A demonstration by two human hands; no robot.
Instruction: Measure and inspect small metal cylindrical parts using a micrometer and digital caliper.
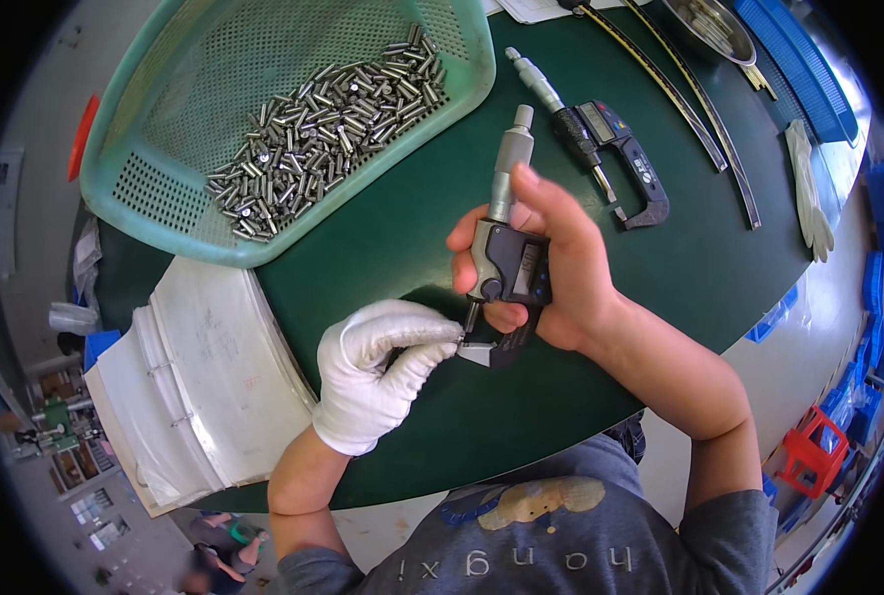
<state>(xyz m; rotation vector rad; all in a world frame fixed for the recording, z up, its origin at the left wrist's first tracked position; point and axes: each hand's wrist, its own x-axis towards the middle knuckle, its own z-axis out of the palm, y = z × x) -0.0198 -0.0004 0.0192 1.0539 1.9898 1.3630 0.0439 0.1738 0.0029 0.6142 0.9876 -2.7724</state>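
My right hand [583,266] is bare and wraps round a digital micrometer [502,256], its grey thimble pointing away from me and its jaws toward me. My left hand [370,375], in a white glove, is closed in a pinch right at the micrometer's jaws. Between those fingertips is a small metal pin [462,336], mostly hidden by the glove and the jaws. A heap of similar short, shiny steel pins [333,129] lies in a green plastic basket [149,223] at the far left.
Right of my hand a second digital micrometer [589,134] rests on the green table [392,238]. An open ring binder [214,377] lies at the left. Farther right are two long strips [685,89], a metal bowl [711,28], a blue basket [809,69] and a white glove [807,193].
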